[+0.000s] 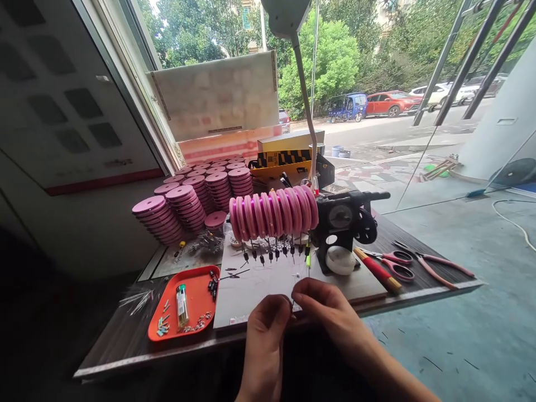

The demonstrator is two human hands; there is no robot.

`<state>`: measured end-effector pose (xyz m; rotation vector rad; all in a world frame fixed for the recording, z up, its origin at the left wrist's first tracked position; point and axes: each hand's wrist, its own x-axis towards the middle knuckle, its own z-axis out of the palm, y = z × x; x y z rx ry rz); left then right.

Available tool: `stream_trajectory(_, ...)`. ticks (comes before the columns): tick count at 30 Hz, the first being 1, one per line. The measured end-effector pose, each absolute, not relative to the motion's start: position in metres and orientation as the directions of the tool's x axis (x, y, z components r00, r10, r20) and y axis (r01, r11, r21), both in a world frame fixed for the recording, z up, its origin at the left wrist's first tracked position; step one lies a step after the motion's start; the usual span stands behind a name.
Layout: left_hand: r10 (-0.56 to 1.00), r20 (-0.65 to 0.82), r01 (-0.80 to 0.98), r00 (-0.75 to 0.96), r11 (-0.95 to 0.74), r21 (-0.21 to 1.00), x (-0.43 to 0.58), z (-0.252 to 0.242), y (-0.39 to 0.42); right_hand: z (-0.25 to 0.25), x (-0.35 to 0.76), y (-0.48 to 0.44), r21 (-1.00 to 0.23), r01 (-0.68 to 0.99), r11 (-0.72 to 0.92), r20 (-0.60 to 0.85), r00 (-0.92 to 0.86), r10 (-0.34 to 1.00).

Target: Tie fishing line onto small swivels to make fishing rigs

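My left hand [269,324] and my right hand [324,301] meet at the front edge of a white board [251,298]. Both are closed in a pinch around something small and thin, too small to name. Just beyond them, a row of pink spools [274,212] sits on a black winding device [341,218] with a side handle. Short lines with small black pieces [270,255] hang below the spools. A bright yellow-green tag [308,259] hangs at the right end of that row.
Left of the board lies an orange tray [157,312] with a clear tube [182,307] and small metal parts. Stacks of pink spools [184,204] stand behind. To the right lie scissors [397,265], pliers [439,262] and a red-and-yellow handle [377,271]. A lamp arm [307,106] rises behind.
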<state>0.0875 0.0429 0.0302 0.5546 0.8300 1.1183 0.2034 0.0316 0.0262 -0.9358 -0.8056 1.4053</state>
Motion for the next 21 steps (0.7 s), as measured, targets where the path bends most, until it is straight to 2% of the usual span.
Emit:
stream_trajectory(5,0.921,-0.323,-0.526,0.216,0.389,0.757,0.089,0.027,0.046,0.026,0.207,0.030,-0.919,-0.393,-0.033,-0.052,0.038,0.998)
stream_trajectory(14,0.939,-0.178,-0.532,0.294,0.316,0.785,0.090,0.027,0.050,0.035,0.212,0.030,-0.898,-0.433,-0.074,-0.047,-0.073,0.996)
stream_trajectory(21,0.935,-0.146,-0.520,0.325,0.305,0.798,0.091,0.027,0.047,0.035,0.216,0.029,-0.910,-0.410,-0.056,0.007,-0.151,0.988)
